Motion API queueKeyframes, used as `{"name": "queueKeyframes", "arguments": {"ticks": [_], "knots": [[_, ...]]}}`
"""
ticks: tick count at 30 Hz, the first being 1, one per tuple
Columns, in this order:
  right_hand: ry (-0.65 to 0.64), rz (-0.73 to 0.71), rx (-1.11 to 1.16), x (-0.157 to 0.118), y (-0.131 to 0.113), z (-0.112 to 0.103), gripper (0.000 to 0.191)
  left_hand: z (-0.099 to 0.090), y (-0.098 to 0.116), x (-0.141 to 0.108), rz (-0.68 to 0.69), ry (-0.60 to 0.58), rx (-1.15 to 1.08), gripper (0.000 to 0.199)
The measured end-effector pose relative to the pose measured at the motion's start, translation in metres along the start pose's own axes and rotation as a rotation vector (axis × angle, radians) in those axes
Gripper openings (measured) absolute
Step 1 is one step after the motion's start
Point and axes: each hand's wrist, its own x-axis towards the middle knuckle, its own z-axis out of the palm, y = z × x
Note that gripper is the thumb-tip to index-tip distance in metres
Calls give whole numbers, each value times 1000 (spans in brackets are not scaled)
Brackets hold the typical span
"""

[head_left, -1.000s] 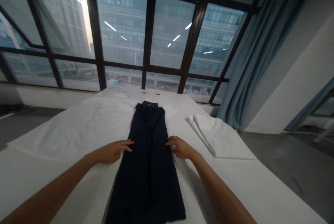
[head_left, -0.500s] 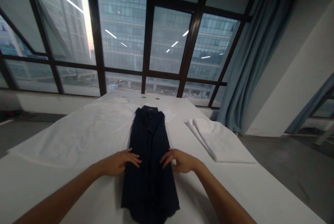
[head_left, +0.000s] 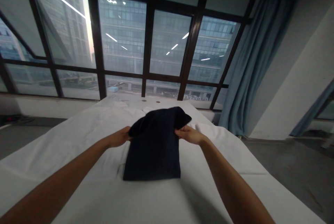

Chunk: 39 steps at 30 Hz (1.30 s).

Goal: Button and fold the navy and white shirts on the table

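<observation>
A dark navy shirt (head_left: 153, 147) is bent over on itself, its lower part lifted and turned toward the far side while a straight fold lies near me on the table. My left hand (head_left: 120, 137) grips the cloth at its left side, fingers closed and partly behind the fabric. On the opposite side my right hand (head_left: 190, 134) pinches the raised cloth between thumb and fingers. The loose upper end flops over beside the right hand. The shirt's collar is hidden behind the lifted fabric.
The white table (head_left: 146, 203) carries a spread white cloth (head_left: 86, 137) on the left and a folded white cloth (head_left: 229, 147) on the right. Past the far edge stand dark-framed windows (head_left: 120, 36), with a blue curtain (head_left: 242, 67) at the right.
The shirt lay flat and long with both hands resting on it. Now its near end is lifted and folded away from me, both hands gripping its sides farther up the table.
</observation>
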Motion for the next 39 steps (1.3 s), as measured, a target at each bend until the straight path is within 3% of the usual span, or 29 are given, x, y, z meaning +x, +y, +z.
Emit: {"name": "queueKeyframes", "arguments": {"ticks": [3, 6, 8, 10, 16, 20, 23, 26, 29, 32, 35, 39], "knots": [[20, 152, 9, 40, 30, -5, 52, -8, -49, 41, -234, 19, -167, 59], [119, 446, 6, 69, 62, 3, 53, -7, -90, 69, -494, 134, -228, 64], [217, 611, -45, 84, 81, 10, 51, -5, -107, 82, -619, 224, -228, 64], [304, 664, -112, 97, 95, 15, 49, -2, -116, 93, -673, 266, -242, 60], [496, 499, -168, 116, 107, 19, 28, -1, -120, 110, -600, 380, -191, 44], [558, 440, -238, 117, 99, 18, 35, -11, -118, 104, -488, 381, -108, 44], [658, 455, -478, 110, 87, 30, 55, -11, -110, 96, -484, 447, 103, 45], [626, 303, -794, 94, 74, 60, 64, 15, -98, 85, -298, 522, 434, 51], [434, 150, -904, 74, 65, 95, 57, 61, -92, 67, -34, 338, 779, 57], [297, 208, -890, 56, 67, 118, 62, 100, -101, 46, -34, 169, 871, 63], [254, 303, -852, 42, 75, 125, 69, 112, -116, 31, -90, 151, 901, 67], [260, 336, -825, 35, 83, 121, 74, 106, -125, 24, -133, 159, 908, 72]]}}
